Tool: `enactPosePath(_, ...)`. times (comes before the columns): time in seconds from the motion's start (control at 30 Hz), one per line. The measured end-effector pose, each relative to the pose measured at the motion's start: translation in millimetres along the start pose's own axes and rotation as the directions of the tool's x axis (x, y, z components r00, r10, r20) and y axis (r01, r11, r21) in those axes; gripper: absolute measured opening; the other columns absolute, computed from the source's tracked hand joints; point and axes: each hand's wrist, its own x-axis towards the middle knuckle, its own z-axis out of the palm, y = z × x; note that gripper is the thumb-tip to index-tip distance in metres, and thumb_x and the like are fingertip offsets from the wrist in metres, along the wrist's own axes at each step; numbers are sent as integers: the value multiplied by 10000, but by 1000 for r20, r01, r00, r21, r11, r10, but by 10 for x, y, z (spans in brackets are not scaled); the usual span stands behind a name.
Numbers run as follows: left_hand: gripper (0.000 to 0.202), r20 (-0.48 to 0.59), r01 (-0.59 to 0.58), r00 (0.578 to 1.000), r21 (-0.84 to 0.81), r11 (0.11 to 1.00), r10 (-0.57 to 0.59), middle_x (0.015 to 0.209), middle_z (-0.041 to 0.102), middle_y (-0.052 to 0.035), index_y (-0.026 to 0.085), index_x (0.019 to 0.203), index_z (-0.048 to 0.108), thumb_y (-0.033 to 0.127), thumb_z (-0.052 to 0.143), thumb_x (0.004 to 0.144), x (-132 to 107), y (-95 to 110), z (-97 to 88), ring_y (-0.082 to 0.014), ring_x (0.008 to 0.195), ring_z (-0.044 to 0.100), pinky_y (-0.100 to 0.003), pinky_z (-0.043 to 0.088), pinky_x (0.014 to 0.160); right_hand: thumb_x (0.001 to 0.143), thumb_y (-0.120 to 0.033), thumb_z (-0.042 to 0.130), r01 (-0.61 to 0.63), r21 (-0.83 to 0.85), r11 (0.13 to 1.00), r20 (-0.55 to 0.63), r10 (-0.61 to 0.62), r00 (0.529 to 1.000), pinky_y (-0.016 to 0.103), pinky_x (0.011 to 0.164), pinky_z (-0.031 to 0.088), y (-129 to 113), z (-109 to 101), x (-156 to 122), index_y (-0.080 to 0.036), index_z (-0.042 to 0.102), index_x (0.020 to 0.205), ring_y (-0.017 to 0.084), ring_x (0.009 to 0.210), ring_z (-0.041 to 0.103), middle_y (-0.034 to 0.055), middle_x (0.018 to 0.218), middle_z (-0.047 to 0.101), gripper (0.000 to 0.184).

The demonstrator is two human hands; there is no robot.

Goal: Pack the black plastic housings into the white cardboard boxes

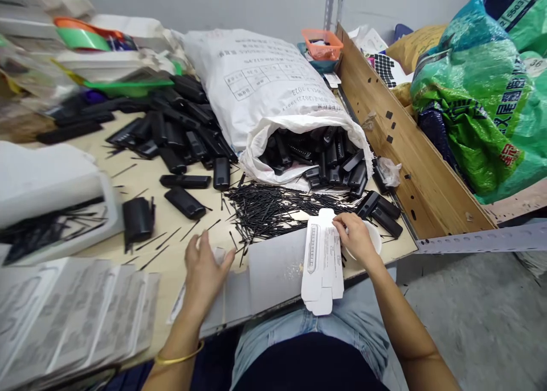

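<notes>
**R hand pinches flat carton, L hand flat on bench**

The R hand is closed on the top edge of a flat white die-cut cardboard carton blank, thumb and fingers clamped on it. The blank hangs over the near edge of the pale wooden bench, above the person's lap, printed side up w/ a barcode-like strip on its left. Just behind the R hand sits a small white round bowl; can't tell whether they touch.

The L hand lies palm down w/ fingers apart, gripping nothing. It rests on grey-white flat sheets at the bench's near edge. A thin gold bangle is on that wrist.

Between the hands and further back is a heap of thin black sticks, some scattered to the left. Behind it a big white woven sack lies on its side, mouth toward the person, full of black plastic casings. More loose black oblong casings are spread over the left half of the bench.

Near left: a stack of printed flat cartons and, above it, a white tray holding sticks. On the right a brown wooden board stands on edge along the bench, w/ a green plastic bag beyond it. An orange mesh basket sits at the back.
</notes>
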Motion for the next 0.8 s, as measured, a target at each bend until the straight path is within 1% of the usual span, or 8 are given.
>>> enactPosePath(0.07, 496, 30, -48, 998, 72, 996, 46, 1227, 519, -157, 190, 1169, 534, 366, 639, 717, 147, 194, 325, -365, 1227, 419, -565, 308, 1029, 901, -209, 486, -5, -83, 997, 35, 8, 999, 340, 783, 421, 57, 24, -33, -180, 626, 873, 205, 848, 539, 58, 871, 655, 146)
enactPosePath(0.17, 495, 230, -103, 968, 7, 995, 99, 1097, 587, -130, 164, 1246, 507, 364, 570, 798, 522, 691, 1065, -262, 953, 595, -457, 454, 906, 860, -209, 553, 48, -180, 983, 137, -24, 990, 350, 780, 416, 89, 102, -98, -183, 633, 885, 229, 886, 523, 74, 914, 650, 88)
enactPosePath(0.27, 669, 272, -119, 953, -67, 991, 133, 1244, 508, -213, 77, 1356, 365, 359, 597, 796, 951, 1157, 1834, -297, 1115, 532, -452, 371, 999, 848, -203, 565, 25, -229, 973, 103, -2, 995, 354, 805, 410, 147, 110, -174, -182, 628, 907, 240, 923, 517, 86, 958, 641, 89)
enactPosePath(0.4, 806, 386, 176, 917, -152, 973, -105, 1379, 346, -305, 25, 1307, 384, 260, 768, 638, 1386, 1446, 2433, -412, 1322, 301, -510, 201, 1080, 852, -141, 509, -139, -269, 953, 68, 163, 984, 314, 722, 404, 340, 39, -276, -186, 613, 857, 218, 838, 546, 79, 867, 646, 113)
enactPosePath(0.5, 662, 473, 315, 860, -201, 928, -190, 1311, 443, -289, 27, 1173, 486, 166, 782, 598, 1561, 1421, 2450, -395, 1297, 350, -484, 260, 1059, 803, -83, 507, -176, -284, 942, 137, 222, 965, 293, 674, 390, 503, 55, -324, -184, 611, 843, 201, 790, 556, 76, 850, 642, 150)
enactPosePath(0.6, 425, 534, 367, 825, -255, 895, -186, 1175, 576, -211, 73, 1113, 527, 195, 675, 733, 1562, 1310, 2202, -300, 1161, 517, -421, 414, 953, 783, -72, 487, -173, -213, 961, 143, 206, 968, 301, 712, 403, 613, 93, -343, -173, 604, 779, 197, 803, 554, 71, 829, 632, 155)
enactPosePath(0.7, 377, 605, 434, 788, -411, 802, -116, 1068, 637, -130, 140, 1166, 513, 224, 592, 807, 1331, 1221, 1847, -211, 969, 622, -362, 501, 832, 798, -119, 482, -195, 6, 981, 74, 194, 978, 315, 727, 428, 653, 78, -355, -176, 590, 747, 186, 775, 552, 48, 779, 621, 132)
enactPosePath(0.8, 509, 636, 533, 772, -636, 558, -13, 1035, 649, -61, 213, 1199, 493, 159, 677, 727, 911, 1202, 1517, -158, 918, 639, -313, 509, 840, 810, -222, 522, -227, 413, 882, -18, 257, 966, 308, 717, 468, 593, 56, -355, -180, 591, 791, 166, 753, 576, 33, 790, 633, 82)
